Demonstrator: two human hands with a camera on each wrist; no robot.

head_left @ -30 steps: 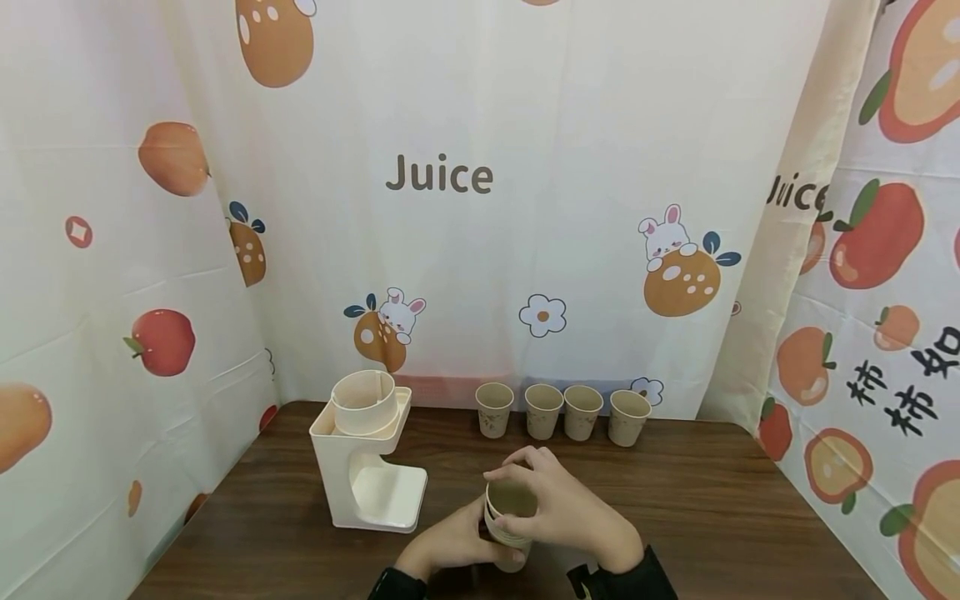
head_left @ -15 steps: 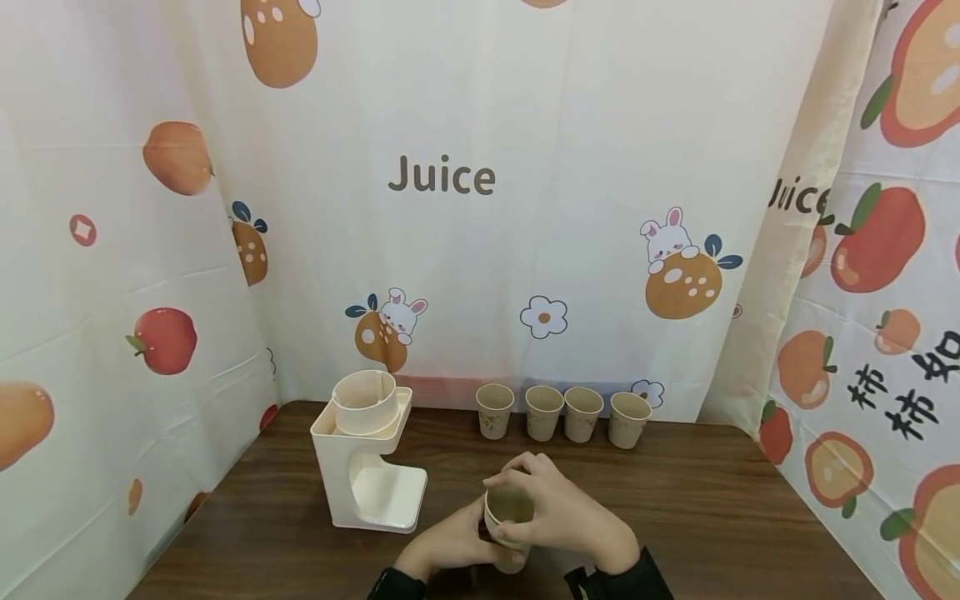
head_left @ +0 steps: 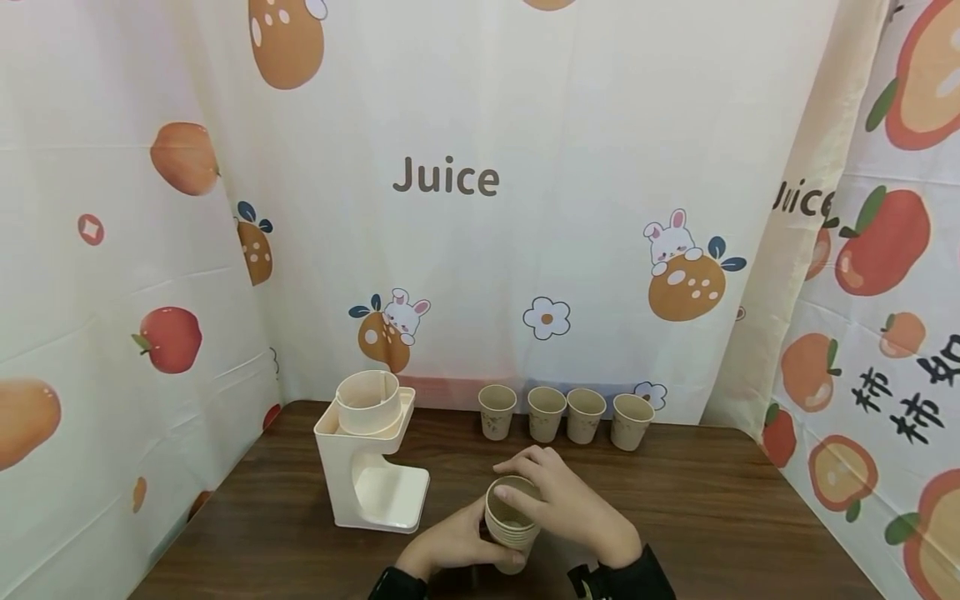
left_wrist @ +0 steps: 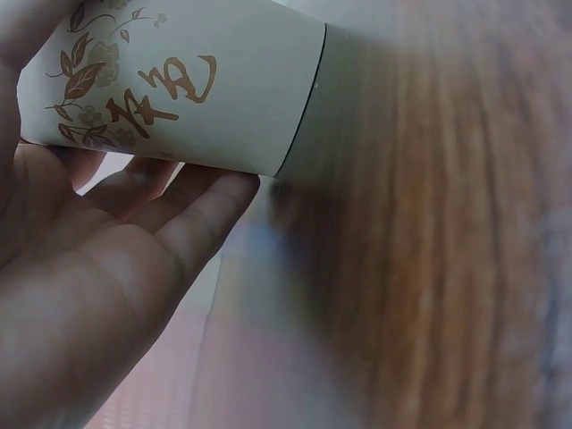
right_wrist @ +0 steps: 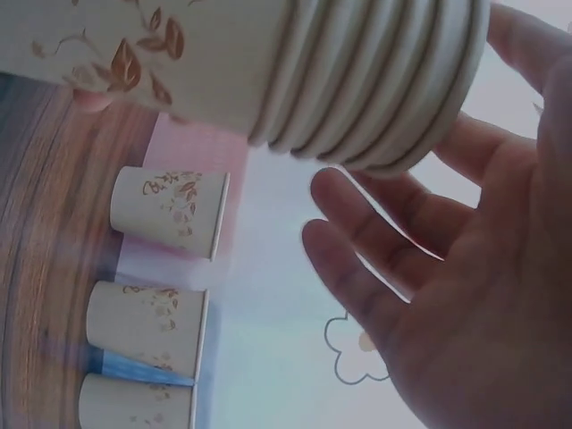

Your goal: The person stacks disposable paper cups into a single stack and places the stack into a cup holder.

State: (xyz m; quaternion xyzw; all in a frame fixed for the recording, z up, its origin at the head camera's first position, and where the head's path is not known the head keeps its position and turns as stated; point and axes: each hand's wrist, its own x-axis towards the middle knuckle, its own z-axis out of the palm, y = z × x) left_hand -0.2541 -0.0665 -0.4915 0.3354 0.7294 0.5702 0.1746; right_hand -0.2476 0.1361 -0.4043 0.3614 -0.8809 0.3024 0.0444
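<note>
A nested stack of beige paper cups (head_left: pixel 510 527), with several rims showing one above another, stands near the front of the table. My left hand (head_left: pixel 453 540) grips it low down from the left; in the left wrist view the fingers lie along the wall of the bottom cup (left_wrist: pixel 206 98), printed with brown leaves and lettering, close over the wood. My right hand (head_left: pixel 573 508) is at the top of the stack, thumb over the mouth and fingers behind the rim. The right wrist view shows its fingers (right_wrist: pixel 357 268) loosely spread beside the stacked rims (right_wrist: pixel 384 89).
Several single paper cups (head_left: pixel 546 415) stand upright in a row at the back of the wooden table (head_left: pixel 712 517). Left of my hands is a white stand (head_left: pixel 341 479) with a round cup-like top (head_left: pixel 367 404) and a low flat base. Printed curtains (head_left: pixel 465 267) enclose the table.
My right thumb has lifted from the side of the stack to over its mouth, and the fingers have loosened. More of the layered rims shows now. The left hand keeps its hold.
</note>
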